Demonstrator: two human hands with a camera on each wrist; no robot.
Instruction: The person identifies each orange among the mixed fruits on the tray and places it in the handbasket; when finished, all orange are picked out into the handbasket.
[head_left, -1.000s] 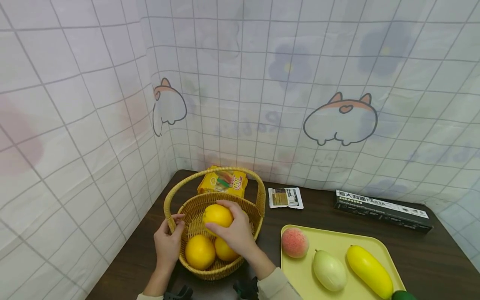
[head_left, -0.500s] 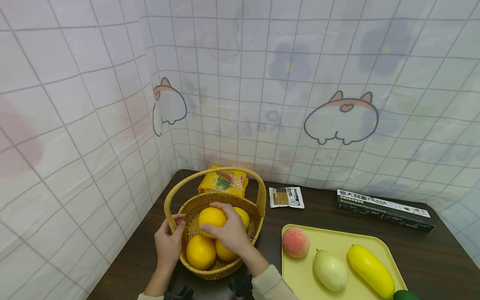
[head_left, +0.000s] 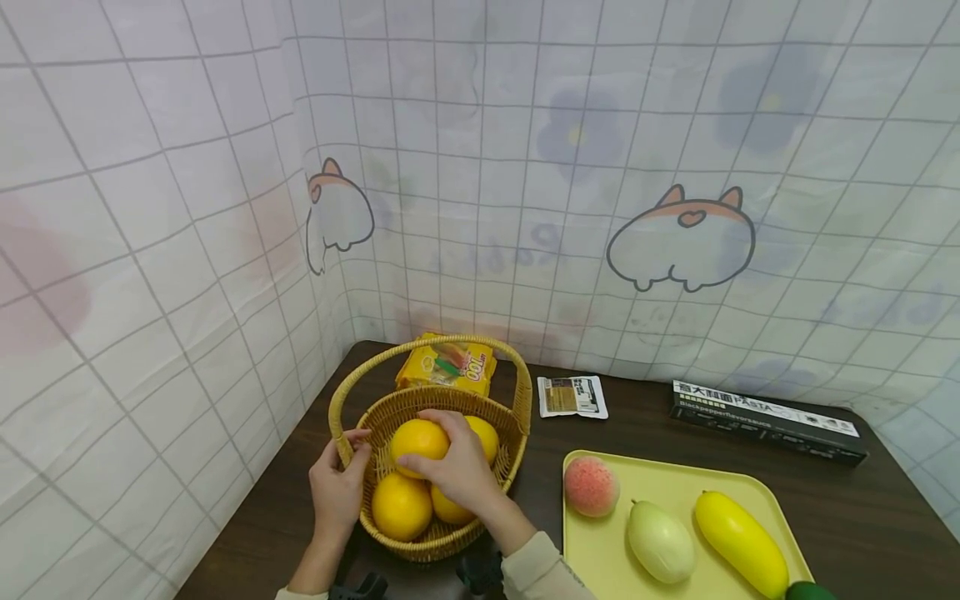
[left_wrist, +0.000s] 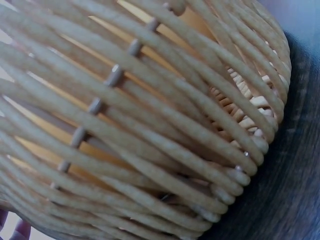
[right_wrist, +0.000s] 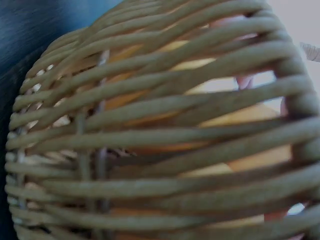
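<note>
In the head view a woven wicker basket (head_left: 427, 548) with a tall arched handle stands on the dark table. My left hand (head_left: 337, 487) pinches the foot of its handle on the left side. Inside the basket my right hand (head_left: 467, 467) grips an orange (head_left: 417, 442), thumb below and fingers over the top. Another orange (head_left: 402, 507) lies at the front left. A third (head_left: 450, 505) is partly hidden under the right wrist, and a yellow fruit (head_left: 483, 437) sits behind the right hand. Both wrist views show mostly basket wall (left_wrist: 165, 120), with orange colour through the gaps.
Right of the basket a yellow tray (head_left: 660, 475) holds a peach (head_left: 592, 487), a pale green fruit (head_left: 660, 542) and a long yellow fruit (head_left: 741, 542). Behind are a yellow packet (head_left: 450, 364), a small white sachet (head_left: 572, 397) and a black pasta box (head_left: 765, 423).
My right hand has moved slightly left and down with the orange, uncovering the yellow fruit behind it. The left hand stays on the basket handle.
</note>
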